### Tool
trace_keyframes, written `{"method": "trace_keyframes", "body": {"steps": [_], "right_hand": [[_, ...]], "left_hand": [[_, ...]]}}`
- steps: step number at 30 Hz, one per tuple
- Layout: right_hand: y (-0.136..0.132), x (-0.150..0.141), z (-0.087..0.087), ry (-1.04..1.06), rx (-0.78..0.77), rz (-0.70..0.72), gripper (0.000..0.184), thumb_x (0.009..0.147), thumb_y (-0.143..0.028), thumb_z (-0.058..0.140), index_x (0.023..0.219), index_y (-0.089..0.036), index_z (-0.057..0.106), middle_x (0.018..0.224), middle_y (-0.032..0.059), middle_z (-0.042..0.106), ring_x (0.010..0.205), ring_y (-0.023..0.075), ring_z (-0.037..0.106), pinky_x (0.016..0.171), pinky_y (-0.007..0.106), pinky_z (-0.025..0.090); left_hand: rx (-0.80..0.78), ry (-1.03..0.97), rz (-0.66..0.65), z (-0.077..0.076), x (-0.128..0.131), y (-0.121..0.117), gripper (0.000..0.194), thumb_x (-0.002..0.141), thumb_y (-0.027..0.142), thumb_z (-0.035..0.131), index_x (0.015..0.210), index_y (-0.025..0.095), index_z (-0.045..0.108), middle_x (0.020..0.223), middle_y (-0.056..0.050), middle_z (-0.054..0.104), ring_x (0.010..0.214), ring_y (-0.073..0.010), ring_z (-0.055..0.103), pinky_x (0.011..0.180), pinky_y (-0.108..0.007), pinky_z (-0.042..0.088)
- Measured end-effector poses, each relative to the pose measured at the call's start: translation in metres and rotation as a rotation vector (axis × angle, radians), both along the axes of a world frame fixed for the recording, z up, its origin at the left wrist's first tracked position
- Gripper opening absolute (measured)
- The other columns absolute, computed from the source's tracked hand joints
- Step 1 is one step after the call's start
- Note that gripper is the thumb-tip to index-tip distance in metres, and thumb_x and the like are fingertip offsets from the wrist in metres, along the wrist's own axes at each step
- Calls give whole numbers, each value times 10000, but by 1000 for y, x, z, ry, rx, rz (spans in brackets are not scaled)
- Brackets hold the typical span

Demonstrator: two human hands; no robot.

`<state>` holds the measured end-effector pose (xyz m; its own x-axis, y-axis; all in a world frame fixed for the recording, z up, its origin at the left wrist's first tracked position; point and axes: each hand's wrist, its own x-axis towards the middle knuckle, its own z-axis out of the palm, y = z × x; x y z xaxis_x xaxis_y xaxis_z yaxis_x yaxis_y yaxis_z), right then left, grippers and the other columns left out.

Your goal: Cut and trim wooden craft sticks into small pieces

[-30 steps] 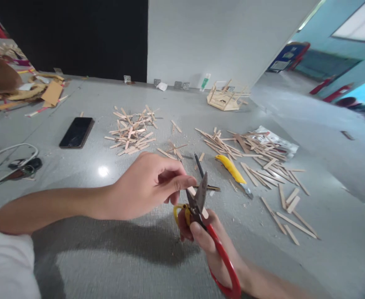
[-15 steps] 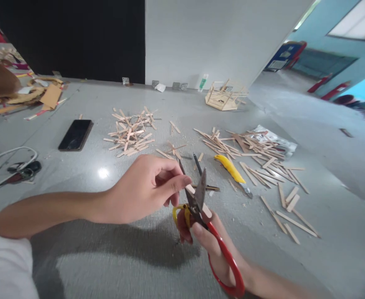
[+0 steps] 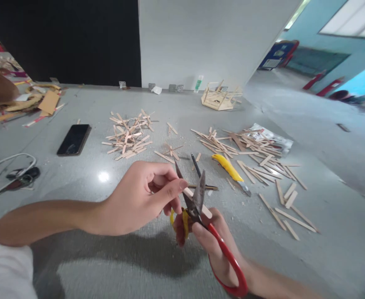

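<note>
Your left hand (image 3: 151, 195) pinches a wooden stick (image 3: 206, 211) between thumb and fingers, which hide that end of it. The stick lies between the parted blades of the scissors (image 3: 199, 197), its middle covered by the nearer blade and its rounded end showing past it, above your right hand (image 3: 205, 237). That hand is wrapped around the scissor handles; the red loop is plain, but your fingers partly cover the yellow one. Behind the blades, a dark pen (image 3: 195, 164) on the surface (image 3: 108, 274) has its lower end hard to make out. Loose sticks partly cover a white packet (image 3: 277, 143). Your white sleeve (image 3: 6, 270) is cut off at the picture's edge.
</note>
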<state>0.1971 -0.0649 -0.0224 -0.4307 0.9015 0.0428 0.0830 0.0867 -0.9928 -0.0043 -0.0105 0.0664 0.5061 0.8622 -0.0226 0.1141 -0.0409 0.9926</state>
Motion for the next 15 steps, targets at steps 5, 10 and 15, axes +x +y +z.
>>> {"method": "trace_keyframes", "body": {"steps": [5, 10, 15], "right_hand": [[-2, 1, 2, -38, 28, -41, 436, 999, -564, 449, 834, -193, 607, 624, 7, 582, 543, 145, 484, 527, 290, 404], [-2, -1, 1, -19, 36, -44, 456, 994, -585, 448, 817, -192, 595, 616, -1, 551, 531, 135, 465, 546, 295, 442], [-5, -1, -5, 39, -1, -69, 451, 974, -593, 490, 828, -183, 608, 610, 0, 537, 540, 142, 483, 545, 301, 480]], "left_hand": [[-26, -47, 16, -3, 1, -2, 371, 987, 451, 639, 793, 134, 640, 653, -40, 707, 499, -73, 565, 469, -168, 471], [-35, -117, 18, -7, 2, -5, 341, 1001, 396, 632, 783, 134, 629, 665, -37, 709, 511, -75, 598, 481, -162, 488], [-54, -173, 7, -10, 3, -8, 277, 1009, 344, 631, 843, 125, 664, 718, -48, 738, 541, -83, 641, 516, -168, 524]]}}
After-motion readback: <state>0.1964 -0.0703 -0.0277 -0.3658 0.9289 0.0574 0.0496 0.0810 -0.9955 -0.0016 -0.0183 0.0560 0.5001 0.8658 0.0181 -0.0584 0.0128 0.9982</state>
